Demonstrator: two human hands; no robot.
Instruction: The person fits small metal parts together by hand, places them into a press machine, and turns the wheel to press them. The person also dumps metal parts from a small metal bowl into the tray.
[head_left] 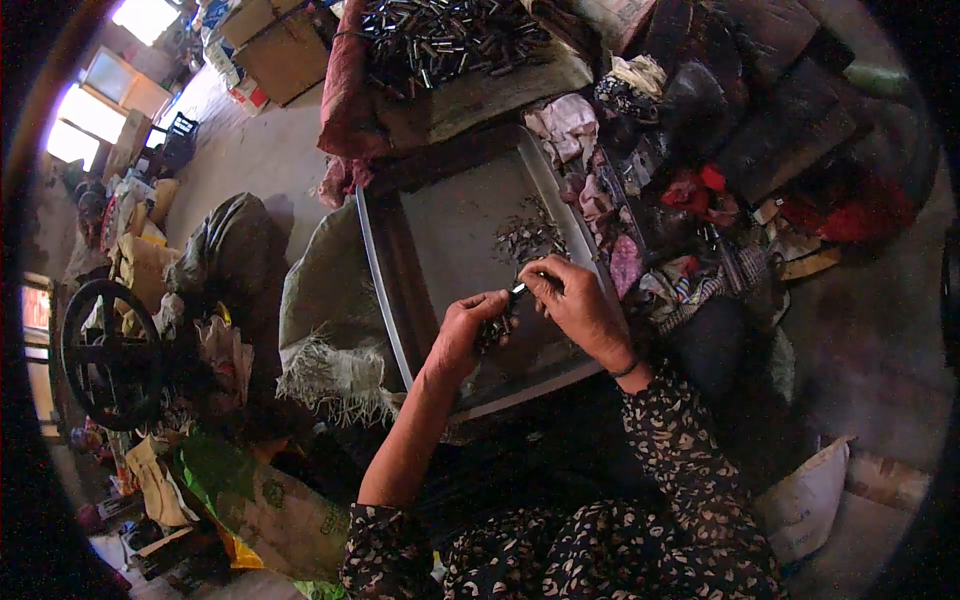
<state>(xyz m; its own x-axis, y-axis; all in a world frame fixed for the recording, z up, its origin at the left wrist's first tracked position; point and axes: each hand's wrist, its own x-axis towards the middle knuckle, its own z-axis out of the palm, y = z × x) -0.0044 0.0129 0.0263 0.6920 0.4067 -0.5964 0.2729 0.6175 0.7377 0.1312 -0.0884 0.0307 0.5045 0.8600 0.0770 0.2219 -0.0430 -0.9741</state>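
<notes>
Over a shallow metal tray (376,275) my two hands meet close together. My left hand (470,328) is closed, a short shiny metal tube (518,289) sticking up between its thumb and finger. More small metal pieces (495,330) show cupped below in the same palm. My right hand (572,305) is pinched at the upper end of the tube; whatever sits between its fingertips is too small to make out. Just beyond, a loose heap of small dark metal bits (530,236) lies on the tray's bottom.
Behind the tray, a big pile of metal tubes (450,40) rests on sacking. Rags (565,130) crowd the right side. A woven sack (335,300) touches the tray's left edge. Farther left stand a black handwheel (112,355) and a cardboard box (280,55).
</notes>
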